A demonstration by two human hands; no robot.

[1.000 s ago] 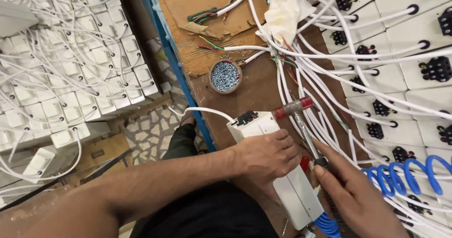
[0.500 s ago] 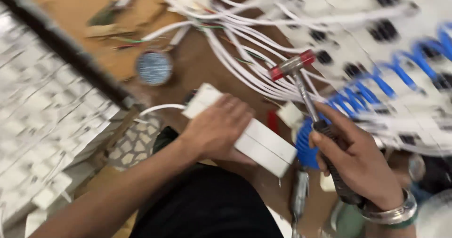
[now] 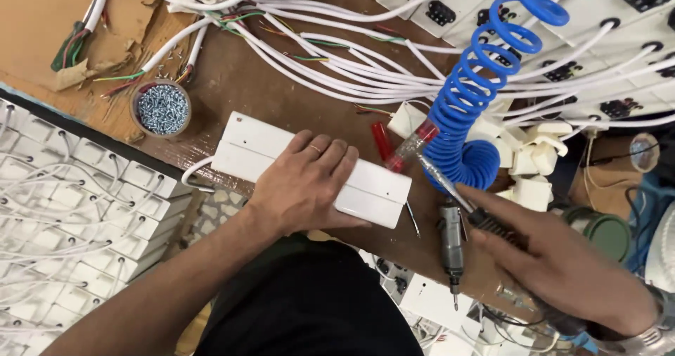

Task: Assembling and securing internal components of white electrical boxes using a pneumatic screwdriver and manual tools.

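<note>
Left hand (image 3: 309, 183) lies flat, fingers spread, pressing on white box (image 3: 309, 167) w/o clamping it; box lies face-down near bench (image 3: 295, 103) front edge, cord looping off its left end; right hand (image 3: 555, 257) is closed round the dark grip of a screwdriver (image 3: 436, 176), shaft angled up-left, red-clear tip end just beside box's right end, not clearly touching it.

Doing it well, as judged: keep left palm weight centred so box can't skate on the wood; bring driver closer to upright before seating it, since the slant now would likely slip off a screw; screw holes on box back are too small to tell.

Around: blue coil hose (image 3: 485, 96) hangs right behind driver and could snag the shaft; grey air tool (image 3: 451, 240) lies on bench just below, btwn the hands, close enough to get knocked; white cables (image 3: 337, 67) fan across behind box; cup of screws (image 3: 162, 107) sits up-left, clear of left hand; small red piece (image 3: 380, 140) by box's far corner; white socket boxes stacked at left and top right.
</note>
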